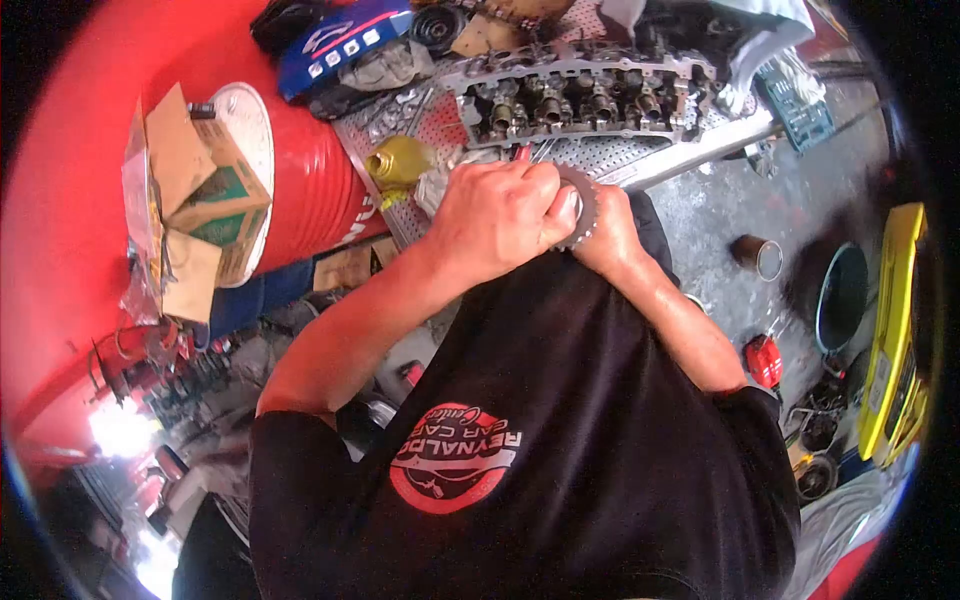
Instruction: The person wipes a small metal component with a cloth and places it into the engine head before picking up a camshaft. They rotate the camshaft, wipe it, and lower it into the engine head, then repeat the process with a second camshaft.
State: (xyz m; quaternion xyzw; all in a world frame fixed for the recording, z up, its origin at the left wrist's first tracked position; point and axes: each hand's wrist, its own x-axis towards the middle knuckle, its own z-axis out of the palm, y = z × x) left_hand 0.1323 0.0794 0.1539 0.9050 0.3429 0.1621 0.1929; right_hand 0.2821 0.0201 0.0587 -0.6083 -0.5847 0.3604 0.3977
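In front of my chest, both hands meet around a round metal gear (582, 208) with teeth along its edge. My left hand (497, 218) is closed in a fist on its left side, with the thumb against its face. Wrapped around the right and far side is my right hand (612, 238), its fingers mostly hidden behind the gear. Just beyond the hands, an engine cylinder head (575, 134) lies on a perforated metal bench (405, 208). Left of the hands, a yellow-green plastic bottle (402, 160) lies by a crumpled pale cloth or bag (432, 190).
A red drum (315, 175) stands at left, with an open cardboard box (180, 150) on its pale top. A blue box (340, 45) sits at the far left of the bench. On the floor at right are a metal can (768, 260), a dark bucket (842, 298) and a yellow panel (890, 340).
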